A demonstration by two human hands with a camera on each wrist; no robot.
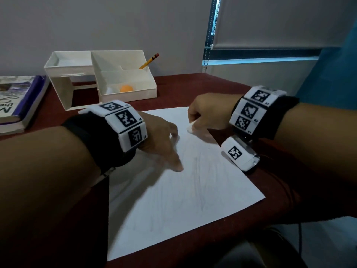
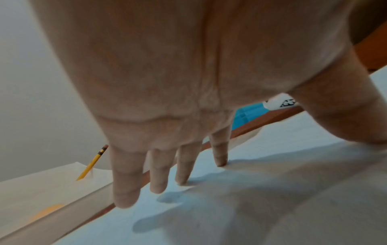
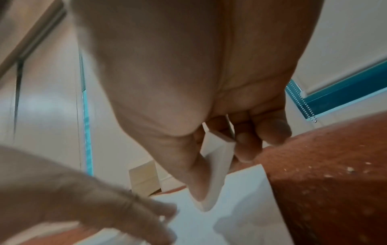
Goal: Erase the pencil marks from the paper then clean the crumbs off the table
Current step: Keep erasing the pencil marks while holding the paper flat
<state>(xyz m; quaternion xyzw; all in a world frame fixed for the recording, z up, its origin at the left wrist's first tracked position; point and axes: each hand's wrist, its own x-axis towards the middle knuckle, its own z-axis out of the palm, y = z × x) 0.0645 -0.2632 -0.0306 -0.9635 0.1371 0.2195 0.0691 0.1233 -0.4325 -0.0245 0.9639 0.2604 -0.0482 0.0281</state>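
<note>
Spread left hand (image 1: 162, 136) presses paper (image 1: 173, 200); right hand (image 1: 208, 111) pinches eraser (image 3: 215, 174); only right-wrist view shows crumbs (image 3: 335, 172).

Far edge is blocked by white organizer (image 1: 127, 84) and book (image 1: 17, 105); open tabletop (image 1: 193, 86) is left between organizer and paper (image 1: 173, 200).

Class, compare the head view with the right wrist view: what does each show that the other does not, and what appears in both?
Only the head view shows the book, the orange ball in the white organizer, the pencil and faint pencil marks. Only the right wrist view shows crumbs on the table. Both show the paper, the right hand pinching the eraser, and the left hand resting on the paper.
</note>
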